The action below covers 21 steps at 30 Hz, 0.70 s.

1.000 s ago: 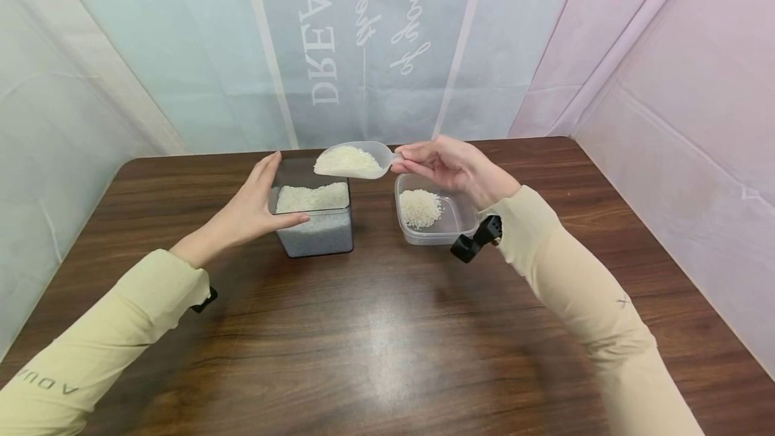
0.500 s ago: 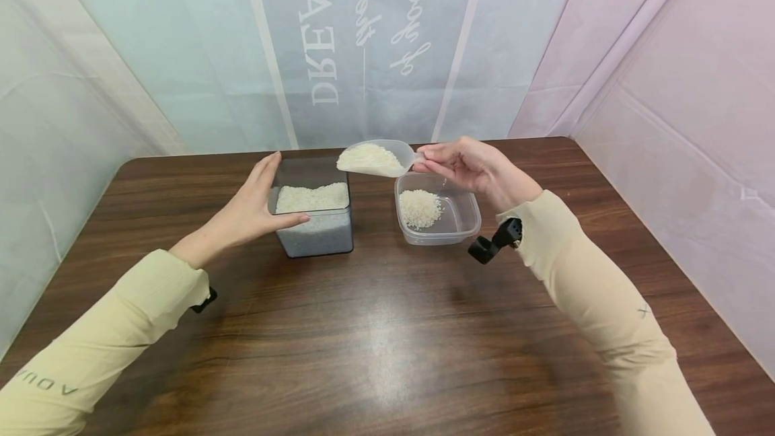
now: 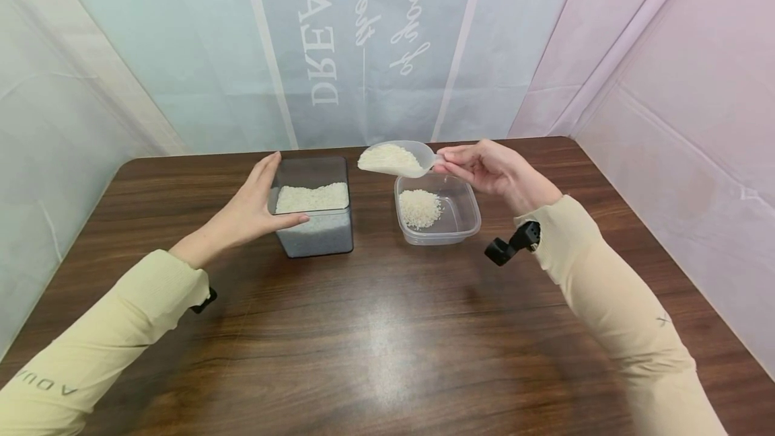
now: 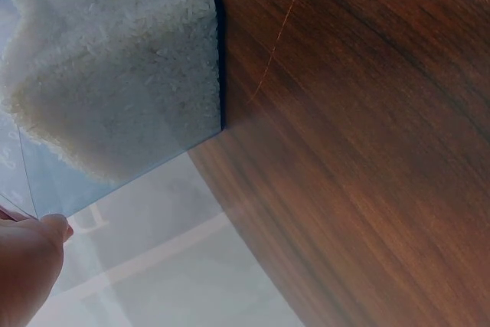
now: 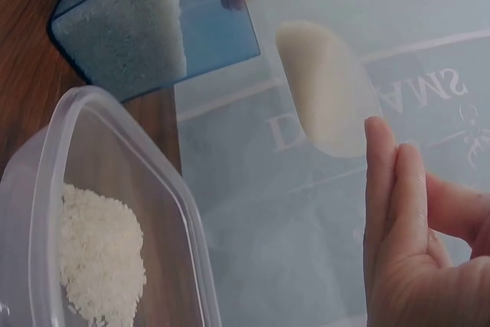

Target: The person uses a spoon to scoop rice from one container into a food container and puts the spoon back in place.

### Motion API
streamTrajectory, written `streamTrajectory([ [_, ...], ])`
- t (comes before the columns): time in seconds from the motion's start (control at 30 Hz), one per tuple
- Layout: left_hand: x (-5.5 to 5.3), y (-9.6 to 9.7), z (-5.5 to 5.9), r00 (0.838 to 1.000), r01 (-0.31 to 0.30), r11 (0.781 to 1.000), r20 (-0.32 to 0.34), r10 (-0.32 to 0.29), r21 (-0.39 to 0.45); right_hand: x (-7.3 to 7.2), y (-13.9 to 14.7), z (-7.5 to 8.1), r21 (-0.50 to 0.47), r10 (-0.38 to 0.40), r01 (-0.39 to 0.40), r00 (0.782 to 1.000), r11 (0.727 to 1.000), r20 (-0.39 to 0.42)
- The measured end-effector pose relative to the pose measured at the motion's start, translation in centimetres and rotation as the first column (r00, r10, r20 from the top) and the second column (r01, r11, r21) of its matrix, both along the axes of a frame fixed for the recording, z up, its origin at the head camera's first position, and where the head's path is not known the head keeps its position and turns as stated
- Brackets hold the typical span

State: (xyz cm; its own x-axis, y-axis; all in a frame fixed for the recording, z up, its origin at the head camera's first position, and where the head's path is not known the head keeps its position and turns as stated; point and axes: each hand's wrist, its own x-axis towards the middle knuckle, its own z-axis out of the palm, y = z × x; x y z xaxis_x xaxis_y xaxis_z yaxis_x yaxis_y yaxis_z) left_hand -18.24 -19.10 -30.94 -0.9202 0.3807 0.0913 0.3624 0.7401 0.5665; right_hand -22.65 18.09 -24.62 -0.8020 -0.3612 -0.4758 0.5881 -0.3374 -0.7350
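In the head view my left hand (image 3: 245, 204) holds a tinted see-through box (image 3: 315, 237) by its left side, thumb along the front rim, fingers toward the back. White rice (image 4: 115, 89) partly fills this box. My right hand (image 3: 493, 170) pinches the handle of a translucent scoop (image 3: 425, 159), which is heaped with rice (image 3: 390, 157). The scoop is raised, level, over the back left part of a shallow clear container (image 3: 438, 239). In that container a small pile of rice (image 5: 103, 258) lies to the left. The right fingers (image 5: 409, 197) partly hide the scoop's handle.
Both containers stand toward the back of a dark wood table (image 3: 339, 348), a gap between them. A pale printed curtain (image 3: 387, 52) hangs close behind the back edge, and pale sheets (image 3: 696, 153) close off the sides.
My right hand has carried the loaded scoop to the right, from above the tinted box to the clear container's back left edge. My left hand and both containers stay where they were.
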Motion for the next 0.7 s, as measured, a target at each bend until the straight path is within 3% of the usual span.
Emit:
streamTrajectory([
  [0.7, 0.0, 0.0, -0.1, 1.000, 0.006, 1.000, 0.004, -0.006, 0.006, 0.5, 3.0, -1.3, 0.016, -0.011, 0.011, 1.000, 1.000, 0.004],
])
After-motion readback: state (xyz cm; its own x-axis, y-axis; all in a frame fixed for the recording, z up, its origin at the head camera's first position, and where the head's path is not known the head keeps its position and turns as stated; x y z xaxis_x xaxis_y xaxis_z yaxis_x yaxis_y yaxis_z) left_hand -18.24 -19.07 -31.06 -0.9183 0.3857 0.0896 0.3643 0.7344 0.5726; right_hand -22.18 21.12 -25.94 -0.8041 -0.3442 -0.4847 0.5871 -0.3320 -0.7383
